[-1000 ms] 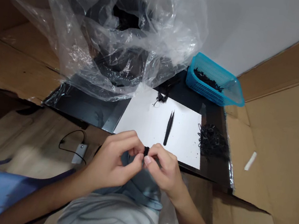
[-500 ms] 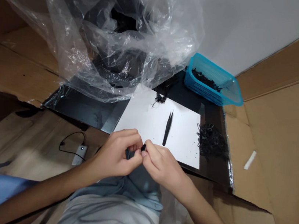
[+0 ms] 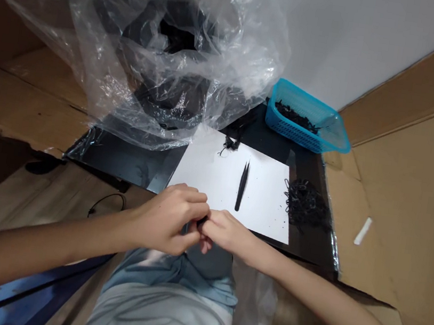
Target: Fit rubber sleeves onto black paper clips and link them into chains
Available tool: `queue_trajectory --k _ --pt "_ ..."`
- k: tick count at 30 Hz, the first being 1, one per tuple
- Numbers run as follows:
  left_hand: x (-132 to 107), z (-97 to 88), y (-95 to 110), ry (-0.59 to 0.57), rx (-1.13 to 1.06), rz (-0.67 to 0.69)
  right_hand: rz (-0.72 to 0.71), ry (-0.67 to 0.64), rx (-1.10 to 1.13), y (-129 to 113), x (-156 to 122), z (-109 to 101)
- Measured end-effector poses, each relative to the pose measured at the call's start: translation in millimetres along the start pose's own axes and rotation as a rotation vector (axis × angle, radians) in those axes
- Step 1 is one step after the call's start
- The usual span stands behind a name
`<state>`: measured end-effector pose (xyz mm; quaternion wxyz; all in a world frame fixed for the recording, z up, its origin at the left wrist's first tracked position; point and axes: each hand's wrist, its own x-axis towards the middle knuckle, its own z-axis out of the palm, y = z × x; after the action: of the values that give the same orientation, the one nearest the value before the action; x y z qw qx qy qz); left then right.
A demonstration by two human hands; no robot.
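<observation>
My left hand [image 3: 174, 218] and my right hand [image 3: 225, 232] meet above my lap, at the near edge of a white paper sheet [image 3: 206, 166]. Both are closed, with fingers pressed together around a small black piece [image 3: 202, 220]. Most of that piece is hidden by the fingers, so its kind does not show. Beyond my right hand, black tweezers [image 3: 241, 186] lie on the paper, tips pointing away. A small clump of black strands [image 3: 231, 144] rests at the paper's far edge. A tangle of thin black loops [image 3: 306, 203] sits by its right edge.
A large clear plastic bag [image 3: 229, 73] with dark contents stands at the back left. A blue basket [image 3: 308, 113] at the back right holds black pieces. Cardboard [image 3: 408, 211] borders the black table surface [image 3: 121, 157] on the right. A cable [image 3: 109, 198] lies lower left.
My right hand has turned and its fingers now curl downward, covering more of the small black piece. Both forearms have swung outward and up. The tweezers and basket lie as before.
</observation>
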<state>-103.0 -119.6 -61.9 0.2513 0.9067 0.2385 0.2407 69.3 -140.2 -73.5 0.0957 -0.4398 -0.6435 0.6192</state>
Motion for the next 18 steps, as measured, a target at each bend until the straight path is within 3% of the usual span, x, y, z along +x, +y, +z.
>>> queue_trajectory --k 6,9,12,14,18 --pt "0 -4.0 -2 -0.036 0.045 0.049 0.082 -0.126 0.117 -3 11 -1" --pt "-1 -12.4 1 0.009 -0.078 -0.074 0.053 -0.135 0.191 -11 8 -8" --pt "-1 -22.2 6 0.075 -0.193 -0.149 -0.028 -0.241 0.264 -20 -3 -20" --pt "-1 -27.5 10 0.083 -0.178 -0.096 -0.064 -0.281 0.231 -26 -11 -26" --pt "2 -31.9 17 0.022 -0.025 0.022 -0.141 -0.162 -0.048 -37 -20 -28"
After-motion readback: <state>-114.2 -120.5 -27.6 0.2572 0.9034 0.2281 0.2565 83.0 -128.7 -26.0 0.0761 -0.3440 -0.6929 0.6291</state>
